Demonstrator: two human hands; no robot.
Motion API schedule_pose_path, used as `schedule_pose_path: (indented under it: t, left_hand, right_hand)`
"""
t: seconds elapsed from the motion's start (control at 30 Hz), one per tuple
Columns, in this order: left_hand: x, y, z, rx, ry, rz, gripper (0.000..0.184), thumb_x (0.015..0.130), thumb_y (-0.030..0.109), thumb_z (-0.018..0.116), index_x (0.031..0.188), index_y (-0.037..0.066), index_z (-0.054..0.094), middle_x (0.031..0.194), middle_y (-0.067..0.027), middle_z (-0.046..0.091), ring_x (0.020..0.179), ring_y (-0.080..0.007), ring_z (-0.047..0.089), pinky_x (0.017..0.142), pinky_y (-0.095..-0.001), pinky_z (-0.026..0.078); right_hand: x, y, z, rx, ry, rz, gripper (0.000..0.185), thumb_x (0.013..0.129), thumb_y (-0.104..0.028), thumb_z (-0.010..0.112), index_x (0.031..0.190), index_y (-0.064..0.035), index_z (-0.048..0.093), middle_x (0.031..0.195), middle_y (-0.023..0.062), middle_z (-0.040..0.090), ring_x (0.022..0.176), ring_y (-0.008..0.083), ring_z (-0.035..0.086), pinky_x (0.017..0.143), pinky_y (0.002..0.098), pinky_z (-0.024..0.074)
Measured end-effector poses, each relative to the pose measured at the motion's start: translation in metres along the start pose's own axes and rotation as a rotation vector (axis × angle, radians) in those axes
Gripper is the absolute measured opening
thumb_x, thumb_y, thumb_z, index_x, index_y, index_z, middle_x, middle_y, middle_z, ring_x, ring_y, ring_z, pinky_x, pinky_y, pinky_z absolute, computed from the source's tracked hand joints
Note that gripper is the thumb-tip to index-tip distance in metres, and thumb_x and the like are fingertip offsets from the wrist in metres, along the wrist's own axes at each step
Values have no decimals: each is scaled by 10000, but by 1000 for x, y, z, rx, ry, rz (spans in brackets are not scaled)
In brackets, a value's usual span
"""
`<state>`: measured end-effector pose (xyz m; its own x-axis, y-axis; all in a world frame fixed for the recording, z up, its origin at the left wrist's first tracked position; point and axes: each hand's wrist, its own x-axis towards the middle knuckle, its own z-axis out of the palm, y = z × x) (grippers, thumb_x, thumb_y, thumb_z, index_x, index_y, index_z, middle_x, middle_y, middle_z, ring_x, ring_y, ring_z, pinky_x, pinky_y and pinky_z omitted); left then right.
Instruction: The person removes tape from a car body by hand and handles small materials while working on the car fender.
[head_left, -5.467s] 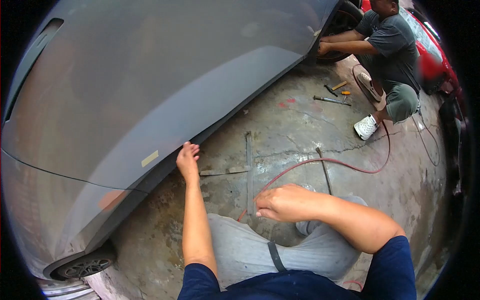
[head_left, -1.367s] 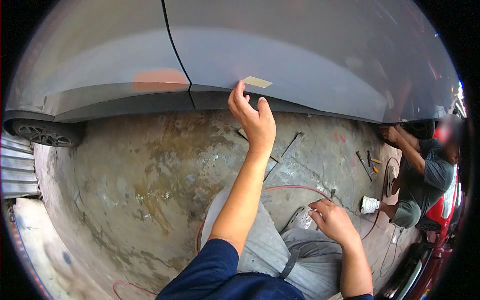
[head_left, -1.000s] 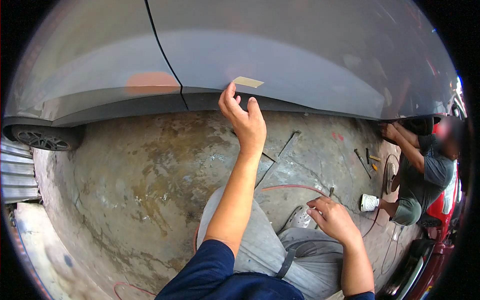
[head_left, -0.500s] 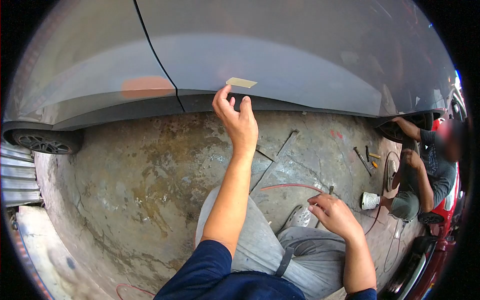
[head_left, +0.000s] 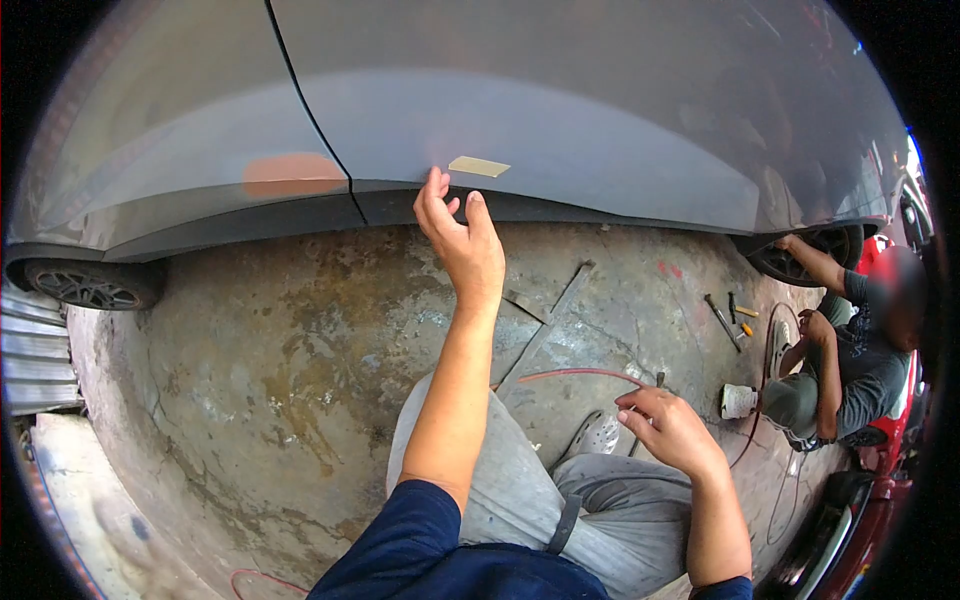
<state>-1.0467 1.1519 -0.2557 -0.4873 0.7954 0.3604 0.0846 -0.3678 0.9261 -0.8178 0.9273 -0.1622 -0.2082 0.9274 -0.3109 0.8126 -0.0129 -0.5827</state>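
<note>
My left hand (head_left: 465,245) is raised to the lower part of a grey car door (head_left: 560,120), its fingers curved and thumb apart, with nothing visible in it. The index fingertip is at the door surface, just left of a short cream strip (head_left: 479,167) that looks like masking tape stuck on the panel. I cannot tell whether the fingertip presses on the door. My right hand (head_left: 672,430) hangs in front of my knee, fingers loosely bent and thumb apart. A thin dark rod (head_left: 660,379) shows behind it, partly hidden; it does not appear gripped.
An orange-brown patch (head_left: 292,174) marks the neighbouring panel. On the concrete lie a metal cross-shaped bar (head_left: 560,308), a red hose (head_left: 590,371) and several hand tools (head_left: 725,324). To the right, another person (head_left: 860,350) sits by the car's wheel (head_left: 815,255).
My left hand has shifted slightly left, and its index fingertip has come away from the strip's left end. The right hand stays put. The other person's arm has moved lower.
</note>
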Motion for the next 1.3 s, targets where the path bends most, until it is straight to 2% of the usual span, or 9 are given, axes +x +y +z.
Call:
schedule_pose_path:
  t: [0.27,0.37,0.47,0.5,0.6,0.63,0.9,1.1,1.3]
  left_hand:
    - [-5,-5,3,239,-11,146,525,974,71,589,1477,6,454,1390,-166,485,1326,-342,421,1127,-489,339]
    - [-3,-5,1,302,-2,148,437,993,76,584,1421,20,517,1367,-127,507,1283,-260,485,1041,-408,460]
    - [5,-5,-5,219,45,90,349,966,71,627,1311,35,594,1325,-125,527,1247,-298,479,1021,-432,437]
    - [8,-6,-3,182,124,97,264,959,81,654,1220,40,639,1275,-104,555,1191,-267,519,936,-399,479]
    - [16,-7,-3,195,147,77,230,957,98,669,1179,38,662,1224,-88,586,1148,-252,544,888,-388,488]
    - [19,-8,-2,265,181,133,168,954,102,688,1091,6,699,1123,-84,620,999,-194,620,806,-334,511]
    - [28,-10,6,215,275,124,104,920,93,733,950,1,697,981,-53,620,797,-159,606,722,-314,505]
    - [27,-5,12,197,258,14,89,944,95,671,975,11,667,977,-57,587,830,-173,589,723,-346,499]
    - [26,-26,15,359,246,178,121,964,91,643,1051,9,623,1026,-63,567,866,-164,605,730,-329,514]
  right_hand:
    - [-1,-1,-2,-4,-9,8,252,954,-220,674,1071,-1,711,1029,189,718,957,379,689,832,437,546]
    - [1,-1,-1,-9,-16,0,262,958,-229,668,1081,-1,710,1046,191,718,972,376,689,842,435,546]
    - [2,-4,-1,-12,-21,-6,269,964,-235,660,1088,-2,708,1060,192,718,985,373,689,849,435,545]
    - [2,-5,-2,-14,-23,-6,270,966,-237,657,1089,-2,707,1063,192,718,989,372,689,851,435,545]
    - [1,-5,-2,-19,-16,-15,267,968,-233,652,1088,-2,707,1065,192,717,988,373,688,850,437,545]
    - [1,-5,-2,-19,-20,-8,266,967,-232,652,1088,-2,707,1063,192,716,988,373,687,849,437,544]
    - [-7,0,-3,-13,-4,24,263,963,-228,653,1084,-1,706,1038,187,713,970,379,683,837,441,540]
    - [-12,9,-1,-8,30,8,226,949,-185,675,1077,-3,711,989,189,712,896,356,690,779,422,545]
    - [-13,9,-3,9,-1,23,227,947,-180,677,1074,4,709,994,189,713,901,353,693,782,419,547]
